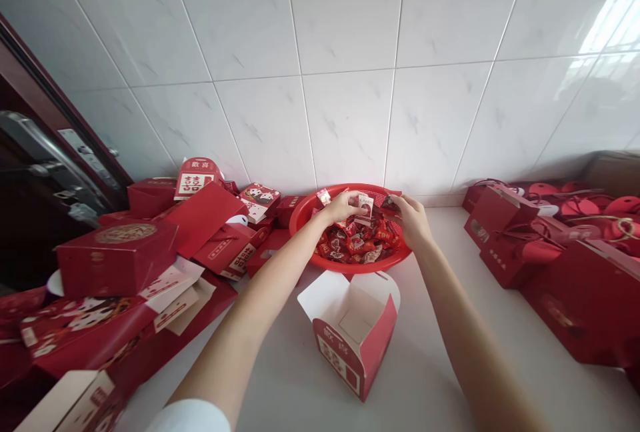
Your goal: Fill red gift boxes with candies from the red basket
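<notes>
Both hands at work over a red basket (404,255) of wrapped sweets (357,245)

A person reaches forward with both bare arms to the basket, which stands on a pale tabletop (440,379) near a tiled wall (345,112). The left hand (343,208) is above the sweets, its thumb and fingers closed on a small packet (365,208) marked "CANDY". The right hand (413,220) is at the basket's right side, its fingers bent and their tips close together beside a dark-wrapped sweet (389,203); whether they grip it cannot be told. The sweets lie loose in the basket, mostly in red wrappers, with some paler ones among them.

In front of the basket, between the forearms, an open box (377,345) stands upright with its flaps spread. It is red outside and white inside, with Chinese characters on the front, and the visible part of its inside holds nothing.

Red boxes and bags (117,259) lie in a jumbled pile on the left, some overlapping. More red boxes with cords (580,292) stand on the right. A dark door (30,152) with a metal handle (50,152) shows at the far left.
</notes>
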